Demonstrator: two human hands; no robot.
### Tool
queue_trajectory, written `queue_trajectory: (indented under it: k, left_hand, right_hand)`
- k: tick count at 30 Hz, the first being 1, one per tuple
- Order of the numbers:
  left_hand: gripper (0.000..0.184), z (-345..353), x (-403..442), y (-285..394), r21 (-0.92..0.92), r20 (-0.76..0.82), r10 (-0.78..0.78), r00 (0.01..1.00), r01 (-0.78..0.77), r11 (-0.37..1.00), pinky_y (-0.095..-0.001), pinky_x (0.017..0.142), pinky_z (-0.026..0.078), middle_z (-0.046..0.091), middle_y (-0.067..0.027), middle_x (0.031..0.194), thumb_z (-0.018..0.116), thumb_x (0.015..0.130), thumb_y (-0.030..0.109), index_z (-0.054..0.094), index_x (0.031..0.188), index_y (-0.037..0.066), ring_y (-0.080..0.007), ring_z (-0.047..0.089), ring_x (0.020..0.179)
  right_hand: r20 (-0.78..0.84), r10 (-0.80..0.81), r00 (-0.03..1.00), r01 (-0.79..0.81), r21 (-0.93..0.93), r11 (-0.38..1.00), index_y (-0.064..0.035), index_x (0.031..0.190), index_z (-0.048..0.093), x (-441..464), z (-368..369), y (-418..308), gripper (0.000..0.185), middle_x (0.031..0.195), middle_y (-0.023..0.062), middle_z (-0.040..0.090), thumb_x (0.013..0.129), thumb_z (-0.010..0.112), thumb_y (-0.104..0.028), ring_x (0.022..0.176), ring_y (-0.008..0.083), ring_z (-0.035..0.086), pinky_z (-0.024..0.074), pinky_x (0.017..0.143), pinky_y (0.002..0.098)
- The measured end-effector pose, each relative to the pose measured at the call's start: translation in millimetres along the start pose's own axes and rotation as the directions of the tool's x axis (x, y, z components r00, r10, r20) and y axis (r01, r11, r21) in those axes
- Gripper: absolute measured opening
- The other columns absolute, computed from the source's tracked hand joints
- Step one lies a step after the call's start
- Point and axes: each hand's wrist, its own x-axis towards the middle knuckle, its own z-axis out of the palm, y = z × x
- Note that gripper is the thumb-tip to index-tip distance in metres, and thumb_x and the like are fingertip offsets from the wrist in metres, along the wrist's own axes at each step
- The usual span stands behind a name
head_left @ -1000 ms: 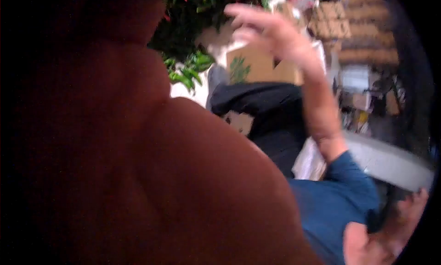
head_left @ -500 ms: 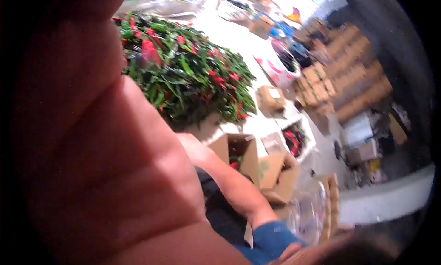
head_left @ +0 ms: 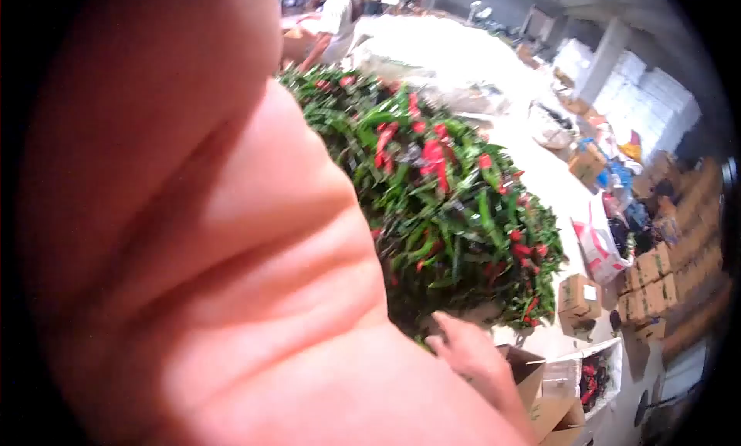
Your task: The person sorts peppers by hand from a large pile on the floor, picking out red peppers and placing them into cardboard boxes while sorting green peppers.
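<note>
Pale floor runs through a bright, cluttered room. Closest to the lens, what is probably the left hand blocks much of the view, too near to tell whether spread or closed. Beyond it the right hand extends its fingers by the front edge of the pepper pile; whether it pinches anything cannot be told. Half a second ago those fingers were hidden; now the reach can be followed. An open carton stands beside it. The view has swung upward, bringing in a distant pillar.
</note>
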Motion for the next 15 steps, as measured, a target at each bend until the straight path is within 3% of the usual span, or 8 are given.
queue_trajectory:
  k: [3, 5, 6, 8, 11, 12, 13, 15]
  left_hand:
    - [0.041, -1, -3, -7, -0.057, -0.052, 0.014, 0.999, -0.017, 0.998, -0.0337, 0.084, 0.056, 0.063, -0.0176, 0.117, 0.056, 0.101, 0.031, 0.051, 0.128, -0.001, -0.0213, 0.067, 0.096]
    - [0.041, -6, -8, -16, -0.107, -0.127, 0.001, 0.992, -0.015, 0.994, -0.0337, 0.084, 0.056, 0.063, -0.0176, 0.117, 0.055, 0.102, 0.031, 0.052, 0.127, -0.001, -0.0212, 0.067, 0.096]
    - [0.041, -9, -19, -26, -0.145, -0.19, -0.049, 0.981, 0.022, 0.989, -0.0336, 0.084, 0.056, 0.063, -0.0175, 0.117, 0.055, 0.102, 0.031, 0.052, 0.127, -0.001, -0.0212, 0.067, 0.096]
    - [0.04, -6, -46, -47, -0.174, -0.306, -0.074, 0.949, 0.021, 0.985, -0.0336, 0.084, 0.056, 0.063, -0.0175, 0.117, 0.055, 0.102, 0.031, 0.052, 0.127, -0.001, -0.0211, 0.067, 0.096]
    - [0.04, 45, -129, -108, -0.322, -0.404, -0.515, 0.756, 0.41, 0.853, -0.0335, 0.084, 0.056, 0.064, -0.0175, 0.116, 0.055, 0.102, 0.031, 0.052, 0.127, -0.001, -0.021, 0.067, 0.096]
    - [0.031, 85, -172, -120, -0.374, -0.382, -0.698, 0.605, 0.589, 0.716, -0.0329, 0.083, 0.053, 0.064, -0.0113, 0.108, 0.061, 0.095, 0.005, 0.052, 0.125, 0.002, -0.0201, 0.064, 0.093]
    - [0.02, 106, -209, -136, -0.274, -0.25, -0.818, 0.518, 0.773, 0.573, -0.0307, 0.083, 0.052, 0.065, -0.0105, 0.101, 0.058, 0.095, 0.003, 0.06, 0.114, 0.002, -0.0178, 0.063, 0.09]
    - [0.022, 159, -313, -158, -0.038, 0.097, -0.915, 0.392, 0.92, 0.39, -0.0395, 0.091, 0.052, 0.067, -0.0213, 0.106, 0.056, 0.093, 0.007, 0.065, 0.11, -0.001, -0.0326, 0.065, 0.101]
  right_hand:
    - [0.05, 0.078, 0.996, -0.082, 0.087, 0.993, 0.0, 0.145, 0.044, 7, 21, 10, 0.06, 0.145, 0.0195, 0.05, 0.097, 0.059, -0.033, 0.135, 0.0329, 0.049, 0.0361, 0.115, 0.0415]
    - [0.12, 0.089, 0.989, -0.114, 0.226, 0.967, -0.0029, 0.142, 0.049, 21, 52, 22, 0.057, 0.136, 0.0204, 0.058, 0.095, 0.062, -0.032, 0.124, 0.0348, 0.058, 0.0455, 0.107, 0.0417]
    - [0.066, 0.036, 0.997, -0.047, 0.182, 0.982, -0.0012, 0.134, 0.055, 37, 77, 31, 0.048, 0.111, 0.0215, 0.07, 0.093, 0.066, -0.023, 0.099, 0.0329, 0.069, 0.055, 0.086, 0.0419]
    - [0.191, 0.058, 0.98, -0.088, 0.152, 0.984, -0.0021, 0.128, 0.06, 54, 138, 51, 0.045, 0.107, 0.0215, 0.07, 0.09, 0.067, -0.025, 0.096, 0.0341, 0.07, 0.0553, 0.085, 0.0438]
    - [0.39, 0.139, 0.91, -0.143, -0.018, 0.99, -0.0028, 0.113, 0.066, 76, 234, 72, 0.034, 0.101, 0.0223, 0.07, 0.087, 0.066, -0.025, 0.093, 0.0394, 0.068, 0.0544, 0.085, 0.0485]
    - [0.333, 0.151, 0.931, -0.168, 0.02, 0.986, -0.0032, 0.109, 0.066, 80, 254, 76, 0.031, 0.099, 0.0224, 0.07, 0.087, 0.066, -0.025, 0.092, 0.0408, 0.067, 0.0538, 0.084, 0.0499]
    - [0.293, 0.171, 0.941, -0.196, 0.057, 0.979, -0.0035, 0.104, 0.066, 93, 269, 66, 0.027, 0.098, 0.0225, 0.07, 0.086, 0.065, -0.025, 0.091, 0.0421, 0.067, 0.0532, 0.083, 0.0512]
    - [0.128, 0.189, 0.974, -0.216, 0.254, 0.943, -0.0013, 0.099, 0.066, 128, 312, 57, 0.026, 0.095, 0.0249, 0.069, 0.085, 0.065, -0.023, 0.092, 0.043, 0.066, 0.0519, 0.083, 0.0516]
